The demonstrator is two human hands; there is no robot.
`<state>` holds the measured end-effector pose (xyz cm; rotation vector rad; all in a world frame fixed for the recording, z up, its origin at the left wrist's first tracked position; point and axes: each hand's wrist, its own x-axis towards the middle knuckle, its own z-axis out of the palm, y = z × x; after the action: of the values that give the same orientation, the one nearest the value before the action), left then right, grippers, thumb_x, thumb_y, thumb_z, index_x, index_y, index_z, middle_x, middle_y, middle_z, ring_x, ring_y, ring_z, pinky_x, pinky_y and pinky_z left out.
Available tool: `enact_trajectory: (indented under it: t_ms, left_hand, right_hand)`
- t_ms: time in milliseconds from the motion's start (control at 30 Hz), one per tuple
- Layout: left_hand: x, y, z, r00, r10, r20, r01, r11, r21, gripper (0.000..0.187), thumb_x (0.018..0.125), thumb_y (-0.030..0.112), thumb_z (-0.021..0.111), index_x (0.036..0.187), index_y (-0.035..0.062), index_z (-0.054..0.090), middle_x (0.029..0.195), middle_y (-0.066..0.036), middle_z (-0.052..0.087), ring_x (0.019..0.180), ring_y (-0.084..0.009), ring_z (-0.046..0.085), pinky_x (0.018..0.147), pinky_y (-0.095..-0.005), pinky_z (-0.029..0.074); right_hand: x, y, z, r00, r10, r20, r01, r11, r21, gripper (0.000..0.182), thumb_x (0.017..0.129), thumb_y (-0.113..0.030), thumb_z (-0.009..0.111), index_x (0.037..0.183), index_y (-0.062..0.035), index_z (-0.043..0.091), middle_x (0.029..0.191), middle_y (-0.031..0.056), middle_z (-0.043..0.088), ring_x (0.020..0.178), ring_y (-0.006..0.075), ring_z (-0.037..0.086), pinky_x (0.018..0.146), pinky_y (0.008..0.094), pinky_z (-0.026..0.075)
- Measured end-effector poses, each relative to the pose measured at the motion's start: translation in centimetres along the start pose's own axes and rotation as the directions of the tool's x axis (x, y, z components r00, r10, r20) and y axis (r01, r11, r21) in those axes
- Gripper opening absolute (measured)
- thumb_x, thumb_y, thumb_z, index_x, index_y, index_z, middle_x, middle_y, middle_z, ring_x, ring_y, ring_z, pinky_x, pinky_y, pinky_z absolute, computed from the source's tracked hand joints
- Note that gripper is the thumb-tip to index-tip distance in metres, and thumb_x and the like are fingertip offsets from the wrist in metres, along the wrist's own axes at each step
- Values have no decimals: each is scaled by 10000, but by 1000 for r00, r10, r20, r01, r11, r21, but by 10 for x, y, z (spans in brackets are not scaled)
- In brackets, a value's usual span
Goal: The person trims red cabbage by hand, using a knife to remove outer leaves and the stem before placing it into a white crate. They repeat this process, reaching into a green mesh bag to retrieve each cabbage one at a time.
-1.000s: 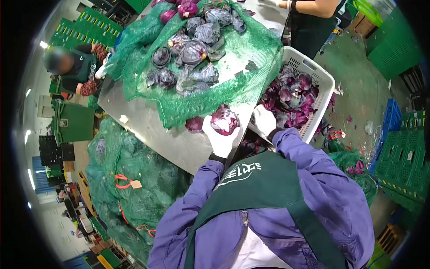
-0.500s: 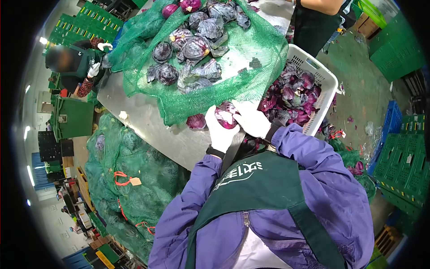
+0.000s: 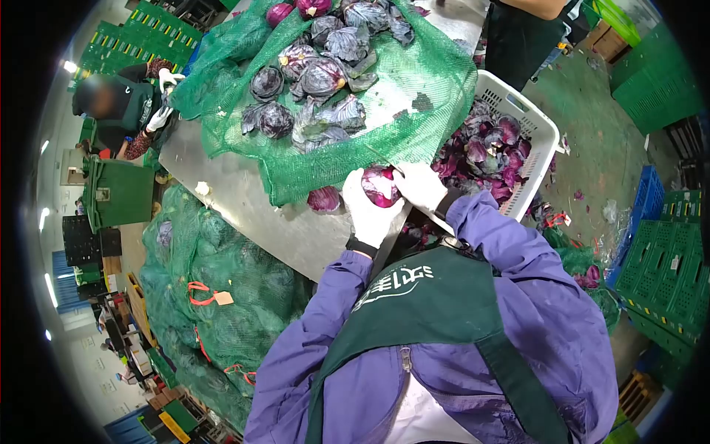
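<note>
In white gloves, my left hand (image 3: 367,212) is wrapped round the left side of a red cabbage (image 3: 381,186) over the metal table's edge. My right hand (image 3: 421,186) is closed at the cabbage's right side; what its fingers hold, if anything, is too small to tell. A second trimmed red cabbage (image 3: 324,199) lies on the metal table (image 3: 244,194) just left of my left hand. Beyond my hands, a green mesh bag (image 3: 310,172) is spread open, with several dark-leaved cabbages (image 3: 323,78) on it.
A white crate (image 3: 545,127) of purple leaves stands at the right. Full green mesh sacks (image 3: 237,277) are at the lower left. One co-worker (image 3: 122,103) is at the left; another person's arm (image 3: 536,7) shows at the top. Green crates (image 3: 660,259) stand far right.
The cabbage in my left hand has turned, showing a brighter magenta and white face. My right hand has shifted slightly right. The left co-worker's hands have moved.
</note>
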<state>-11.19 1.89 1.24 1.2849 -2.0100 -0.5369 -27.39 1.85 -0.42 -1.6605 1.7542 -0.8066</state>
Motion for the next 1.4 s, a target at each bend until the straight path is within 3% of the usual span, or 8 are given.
enact_trajectory:
  t_ms: [333,400,500,600,700,767,1233,1400]
  left_hand:
    - [-29,-17,-2,999,-36,-29,28,969,-245,1069,524,164,889,1388,35,274,1326,-162,373,1236,-312,408,1049,-428,368]
    - [-40,-21,-13,995,-90,-50,53,866,-498,1092,547,142,893,1415,61,235,1364,-151,351,1251,-294,407,1053,-430,383]
    - [-52,-40,-19,982,-189,-5,168,881,-442,1135,535,111,891,1440,56,208,1386,-172,338,1280,-308,381,1082,-439,334]
    - [-37,-39,-24,986,-155,54,164,898,-409,1070,576,101,873,1431,74,230,1372,-148,365,1257,-290,400,1064,-426,357]
    - [-20,-37,-30,980,-132,151,187,875,-446,1080,558,108,886,1423,74,240,1354,-148,383,1247,-284,407,1063,-425,353]
    - [-17,-46,-30,958,-195,209,267,870,-414,1091,558,105,888,1430,78,234,1354,-147,384,1248,-283,405,1063,-416,356]
    - [10,-76,-34,917,-93,387,274,853,-444,1054,541,65,864,1423,60,286,1365,-150,383,1260,-282,402,1085,-401,344]
    - [23,-71,-36,921,-12,389,196,877,-438,723,742,71,686,1387,46,362,1329,-135,442,1253,-261,414,1102,-373,295]
  right_hand:
    - [2,78,7,991,-29,-133,-7,965,-262,225,864,-217,516,969,-56,633,978,224,637,841,403,630,756,466,502]
    - [-2,97,-20,873,433,-224,-426,901,83,223,895,-213,516,1007,-52,621,963,218,649,819,393,640,730,458,509]
    - [-19,105,-56,786,377,-490,-393,917,74,540,827,-274,679,1287,-64,491,778,154,668,770,347,654,688,409,512]
    - [-26,32,-67,842,424,-335,-289,877,384,653,859,-235,660,1418,-45,383,753,115,640,684,179,634,666,286,508]
    - [-31,-7,-31,997,26,75,-73,665,743,412,876,-37,615,1284,-50,569,936,34,661,724,113,585,650,261,490]
    - [-25,-11,-7,971,-236,46,190,872,452,380,812,-80,684,1189,-106,643,860,15,579,717,122,498,690,265,451]
    - [-6,-14,-13,955,-249,161,168,902,398,233,782,-138,717,965,-82,584,844,42,545,761,170,525,702,315,444]
    - [-7,-5,-17,951,-206,232,109,922,372,170,786,-132,713,892,-97,585,732,26,537,686,169,523,669,317,444]
